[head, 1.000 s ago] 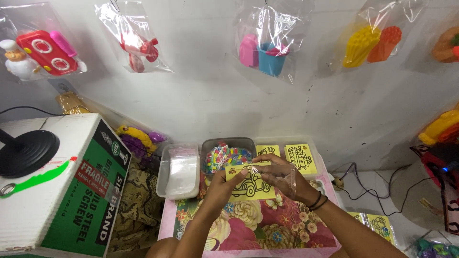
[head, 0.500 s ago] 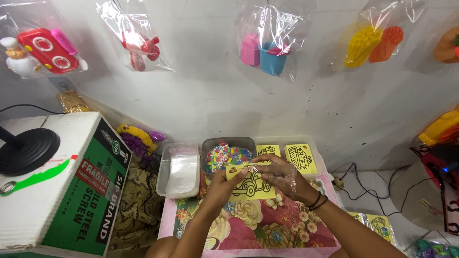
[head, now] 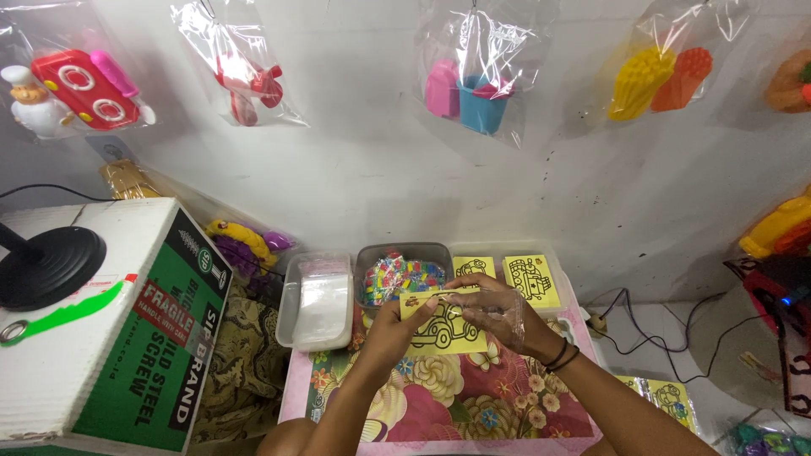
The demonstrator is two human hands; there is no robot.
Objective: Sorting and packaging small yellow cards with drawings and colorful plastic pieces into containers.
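Both my hands meet over a small table with a floral cloth (head: 439,405). My left hand (head: 395,325) pinches the left edge of a yellow card (head: 448,331) printed with a car outline. My right hand (head: 494,311) holds the card's right side together with a clear plastic sleeve (head: 507,314) that wraps part of it. Just behind the hands stands a grey tub (head: 397,274) of small colourful pieces, and two more yellow picture cards (head: 528,279) lie in a tray.
A clear lidded box (head: 317,300) sits left of the tub. A white and green carton (head: 101,338) with a black round base on top stands at the left. Bagged plastic toys (head: 477,84) hang on the wall. Cables (head: 642,338) trail at the right.
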